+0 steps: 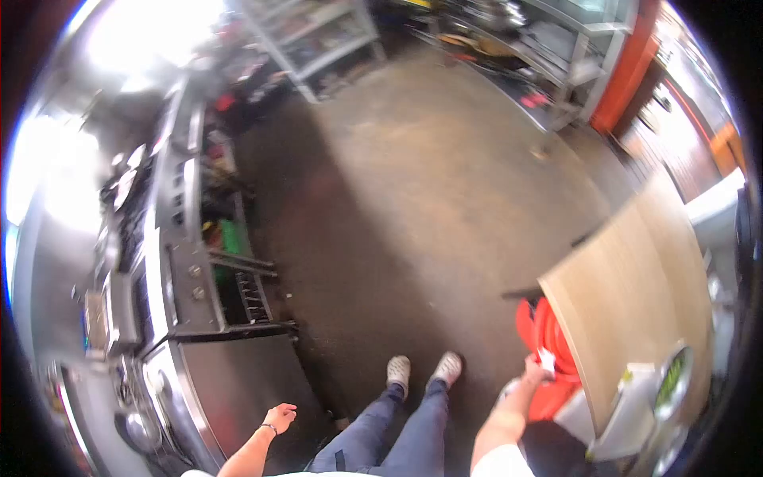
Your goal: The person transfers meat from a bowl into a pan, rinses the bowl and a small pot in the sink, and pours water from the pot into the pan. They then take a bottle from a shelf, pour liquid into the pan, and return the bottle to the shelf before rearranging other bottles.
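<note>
My left hand point(280, 416) hangs beside a steel cabinet front point(246, 389), with its fingers loosely apart and nothing in them. A dark band circles that wrist. On the other side, my right hand point(537, 370) is at the edge of a light wooden table point(636, 294). Its fingers are closed at a small white item point(547, 361), too blurred to name. Behind that hand, partly under the tabletop, is a bright red object point(552, 330), perhaps a stool or plastic seat.
A steel cooking range point(195, 286) runs along the left. Shelving point(318, 40) stands at the back, and a loaded metal rack point(548, 63) stands beside an orange post point(628, 71). A bowl with green contents point(674, 381) is on the table. Brown floor point(445, 175) stretches ahead.
</note>
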Demonstrator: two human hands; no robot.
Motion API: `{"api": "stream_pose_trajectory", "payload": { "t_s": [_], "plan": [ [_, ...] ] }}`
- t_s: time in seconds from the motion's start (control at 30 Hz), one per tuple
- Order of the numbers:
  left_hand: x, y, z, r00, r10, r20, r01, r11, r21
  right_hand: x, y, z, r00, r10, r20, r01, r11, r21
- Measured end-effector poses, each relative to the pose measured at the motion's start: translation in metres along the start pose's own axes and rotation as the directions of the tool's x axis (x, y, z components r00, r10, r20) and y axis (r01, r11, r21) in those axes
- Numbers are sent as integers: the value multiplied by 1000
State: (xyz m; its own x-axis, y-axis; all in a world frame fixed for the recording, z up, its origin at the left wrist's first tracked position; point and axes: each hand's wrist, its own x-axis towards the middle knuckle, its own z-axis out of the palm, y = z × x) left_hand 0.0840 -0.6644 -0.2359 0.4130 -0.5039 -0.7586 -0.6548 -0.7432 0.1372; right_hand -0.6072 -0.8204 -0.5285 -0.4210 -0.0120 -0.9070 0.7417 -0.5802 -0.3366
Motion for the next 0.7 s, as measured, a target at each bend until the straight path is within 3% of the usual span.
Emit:
{"api": "stream_pose_trajectory", "payload": {
  "t_s": [0.03,0.07,0.1,0.17,0.23,0.3,0.37,0.4,0.43,0.47,0.5,0.53,0.57,0.6,0.63,0.67,0.7],
  "plan": [
    [1,4,0,997,32,63,-35,998,50,-9,-2,-7,991,-46,126,60,992,-110],
    [-2,15,-1,998,38,58,-38,999,-10,-17,-5,-15,964,-91,250,144,969,-200],
    [-1,26,0,998,43,45,-39,996,-80,23,-12,-31,960,-143,241,165,984,-74],
    [6,33,2,995,50,86,-45,997,-60,-4,-19,-43,867,-69,493,-33,980,196],
    [5,44,4,993,69,91,-65,997,-47,-4,-31,-23,811,21,585,-157,970,183],
    [9,48,4,993,59,104,-54,997,-50,-16,-47,-6,567,62,821,-414,884,219],
    [6,45,2,996,9,90,-3,997,-71,-24,-60,-10,582,373,723,-478,876,-67],
    [9,43,2,995,12,100,-9,999,-37,-24,-66,-17,836,426,347,-397,905,-154],
    [9,42,3,996,10,92,-8,1000,-22,-22,-59,-35,945,311,97,-264,905,-333],
    [8,41,2,994,10,106,-13,1000,25,-60,-46,-42,997,81,-8,-66,745,-664],
    [14,36,4,991,-28,130,27,1000,10,-19,-48,-85,991,120,-55,-103,443,-891],
    [21,32,7,992,30,123,-47,989,138,15,-39,-128,989,146,-4,-62,397,-916],
    [11,56,-2,985,69,156,-100,975,198,55,-19,-165,948,104,-300,-315,197,-928],
    [9,70,-6,988,88,127,-116,965,235,-41,-8,-142,988,103,-116,-126,88,-988],
    [12,83,-8,990,95,108,-119,962,247,-2,0,-165,936,255,-243,-206,-161,-965],
    [9,101,-15,994,58,95,-74,982,173,-70,23,-152,963,241,-119,12,-479,-878],
    [18,103,-13,992,108,69,-116,987,113,-102,29,-153,953,295,-66,140,-623,-770]
  ]
}}
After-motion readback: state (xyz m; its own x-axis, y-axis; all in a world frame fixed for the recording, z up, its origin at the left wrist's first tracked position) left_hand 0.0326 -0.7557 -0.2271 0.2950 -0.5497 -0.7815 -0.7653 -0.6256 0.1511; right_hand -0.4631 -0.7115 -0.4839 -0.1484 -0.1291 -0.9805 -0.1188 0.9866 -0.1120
